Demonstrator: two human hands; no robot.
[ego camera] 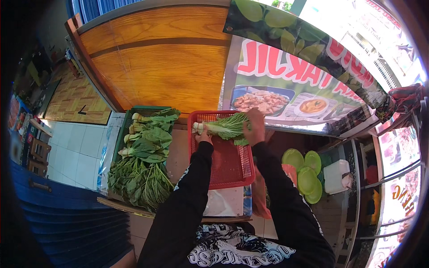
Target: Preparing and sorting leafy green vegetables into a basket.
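A bunch of long leafy greens with white stems (223, 128), probably napa or mustard cabbage, lies across the far end of a red plastic basket (248, 182). My left hand (203, 136) grips it at the pale stem end, on the left. Over at the leafy tips is my right hand (255, 127), blurred and at the basket's far right corner; whether its fingers close on the leaves is unclear. The near part of the basket's floor shows bare red plastic.
Left of the basket, a green crate (124, 125) holds several tied bunches of bok choy (147, 142). Loose-leaved greens (139, 182) lie nearer me. A wooden panel (161, 67) and printed banner (278, 77) stand behind. Green plates (306, 179) and an orange plastic bag (260, 197) are rightward.
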